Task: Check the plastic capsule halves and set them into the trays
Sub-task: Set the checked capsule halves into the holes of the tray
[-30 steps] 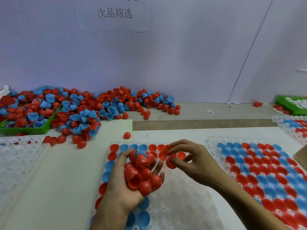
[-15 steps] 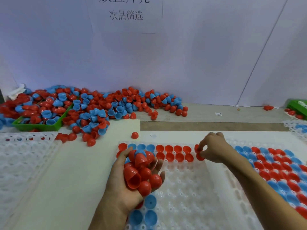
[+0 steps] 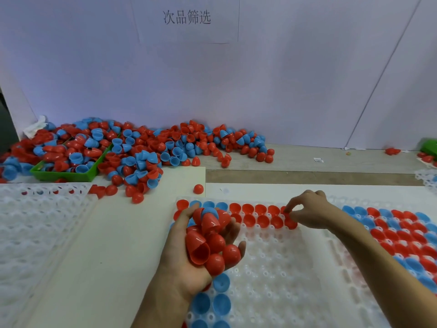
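I see my left hand [image 3: 189,254] cupped palm-up over the white tray [image 3: 283,268], its grip curled round a heap of red capsule halves [image 3: 208,242]. My right hand [image 3: 309,209] pinches one red half [image 3: 285,210] at the right end of the tray's top row. A loose pile [image 3: 142,147] lies far left on the desk [image 3: 106,233].

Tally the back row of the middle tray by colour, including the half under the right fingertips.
Red halves: 6, counting the red half the right hand pinches.
Blue halves: 3
Total: 9 in the middle tray's back row. The left hand's handful is excluded.
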